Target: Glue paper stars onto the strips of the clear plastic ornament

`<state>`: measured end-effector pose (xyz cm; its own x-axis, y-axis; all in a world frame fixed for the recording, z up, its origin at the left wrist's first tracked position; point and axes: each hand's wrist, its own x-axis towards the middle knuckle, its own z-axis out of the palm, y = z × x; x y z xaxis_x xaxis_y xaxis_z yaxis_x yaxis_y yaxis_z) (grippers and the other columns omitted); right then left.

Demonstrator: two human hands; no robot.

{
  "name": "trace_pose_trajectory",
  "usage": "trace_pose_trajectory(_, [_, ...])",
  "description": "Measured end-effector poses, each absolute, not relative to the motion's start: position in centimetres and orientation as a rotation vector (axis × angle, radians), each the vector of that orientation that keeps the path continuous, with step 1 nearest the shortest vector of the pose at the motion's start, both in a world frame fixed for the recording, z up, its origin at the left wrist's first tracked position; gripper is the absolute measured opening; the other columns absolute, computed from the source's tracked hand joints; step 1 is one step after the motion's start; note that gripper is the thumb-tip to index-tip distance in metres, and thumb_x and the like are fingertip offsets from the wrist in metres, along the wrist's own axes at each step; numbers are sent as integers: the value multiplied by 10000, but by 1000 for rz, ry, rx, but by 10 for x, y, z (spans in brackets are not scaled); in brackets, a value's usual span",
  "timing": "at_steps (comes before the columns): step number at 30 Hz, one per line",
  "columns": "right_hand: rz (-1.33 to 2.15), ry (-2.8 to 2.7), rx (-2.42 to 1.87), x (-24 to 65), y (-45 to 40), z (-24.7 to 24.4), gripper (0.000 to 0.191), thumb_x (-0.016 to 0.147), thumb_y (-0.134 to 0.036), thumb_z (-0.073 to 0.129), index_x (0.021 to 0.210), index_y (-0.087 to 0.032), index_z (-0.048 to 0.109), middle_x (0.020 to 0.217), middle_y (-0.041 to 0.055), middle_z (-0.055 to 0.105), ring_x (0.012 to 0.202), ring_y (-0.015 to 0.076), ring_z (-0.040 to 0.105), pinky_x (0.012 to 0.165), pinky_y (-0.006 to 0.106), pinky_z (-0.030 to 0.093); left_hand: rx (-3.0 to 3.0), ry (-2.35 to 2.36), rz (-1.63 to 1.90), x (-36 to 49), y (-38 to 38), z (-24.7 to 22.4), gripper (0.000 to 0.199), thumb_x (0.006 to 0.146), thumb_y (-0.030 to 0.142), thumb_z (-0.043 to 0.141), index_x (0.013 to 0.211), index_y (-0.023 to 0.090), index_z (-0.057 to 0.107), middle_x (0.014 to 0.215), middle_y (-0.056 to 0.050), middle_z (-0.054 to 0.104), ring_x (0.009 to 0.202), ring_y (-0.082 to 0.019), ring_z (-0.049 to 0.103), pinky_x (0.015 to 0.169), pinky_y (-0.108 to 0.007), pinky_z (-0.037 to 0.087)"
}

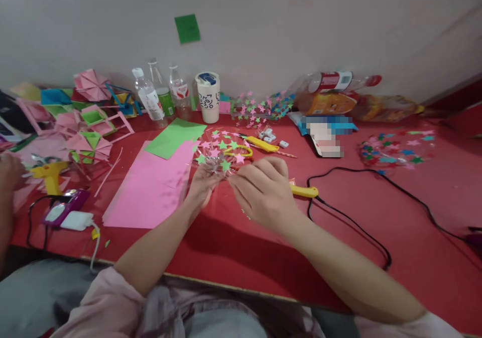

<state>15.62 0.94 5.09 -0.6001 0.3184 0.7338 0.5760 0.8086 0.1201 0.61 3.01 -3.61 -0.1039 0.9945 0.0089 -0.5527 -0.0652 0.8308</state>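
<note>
In front of me is a clear plastic piece (215, 163) cut into thin strips, with pink and green paper stars (226, 164) on their ends. My left hand (201, 185) is closed on its base. Close beside it, my right hand (263, 192) makes a pinch at the strips' near edge; what lies between the fingertips is hidden. Yellow-handled scissors (241, 152) lie just behind the stars. A yellow tool (305, 191) with a black cord, partly hidden, is right of my right hand. Pink paper sheets (148, 192) and a green sheet (175, 138) lie to the left.
Two similar star pieces stand at the back (258, 109) and lie right (399, 149). Several bottles (148, 97) and a white cup (209, 99) line the wall. Folded paper crafts (90, 127), a yellow glue gun (50, 175), a power strip (66, 210) and another person's hand (10, 170) are left.
</note>
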Motion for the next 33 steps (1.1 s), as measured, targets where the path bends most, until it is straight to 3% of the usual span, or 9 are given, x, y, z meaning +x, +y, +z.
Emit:
trace_pose_trajectory(10, [-452,-2234,-791,154,6,50,160,885,-169,504,762,-194,603,723,4,580,730,156,392,700,330,255,707,752,1503,9,27,-32,381,496,93,762,811,209,583,754,45,631,631,-74,573,580,-201,443])
trace_pose_trajectory(22, [-266,-2107,-813,161,3,61,124,846,-179,561,946,-209,629,874,33,611,828,183,491,708,348,319,754,769,1520,1,30,-34,239,644,150,729,832,201,590,861,14,653,799,-120,618,791,-293,466])
trace_pose_trajectory(27, [-197,-2038,-729,165,3,67,97,837,-144,547,894,-197,605,809,32,612,755,161,528,701,322,388,730,783,1553,1,30,-32,228,627,138,742,776,201,581,814,28,654,789,-113,618,791,-286,474])
trace_pose_trajectory(33, [-106,-2173,-829,157,0,53,218,910,-181,446,1060,-146,600,768,37,644,648,120,568,581,241,411,752,770,1561,2,29,-36,224,623,167,754,791,214,614,814,18,669,828,-137,622,818,-291,466])
